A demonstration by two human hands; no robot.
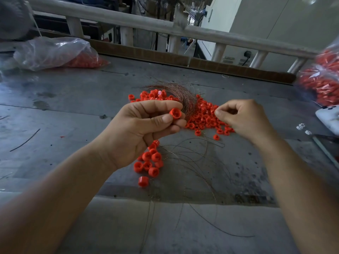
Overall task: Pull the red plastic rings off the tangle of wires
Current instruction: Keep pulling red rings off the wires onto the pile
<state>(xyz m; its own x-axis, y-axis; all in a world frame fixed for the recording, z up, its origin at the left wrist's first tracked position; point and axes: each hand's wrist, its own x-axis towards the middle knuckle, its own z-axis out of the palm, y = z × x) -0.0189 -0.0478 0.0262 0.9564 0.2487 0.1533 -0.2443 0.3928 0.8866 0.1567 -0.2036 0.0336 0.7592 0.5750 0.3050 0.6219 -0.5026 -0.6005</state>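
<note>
Bare table [60, 114] open at left, loose rings [205, 117] and wires [185, 96] (tangled) crowding centre

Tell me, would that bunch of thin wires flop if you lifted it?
Probably floppy, springy and light: the wires are hair-thin and curl in loose loops on the table. They would likely snag, since strands tangle among the red rings.

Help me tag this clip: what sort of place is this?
Probably a small workshop or factory doing manual piecework: a worn metal table, a pile of loose red rings beside a bundle of wires, and clear bags of more at both sides.
</note>
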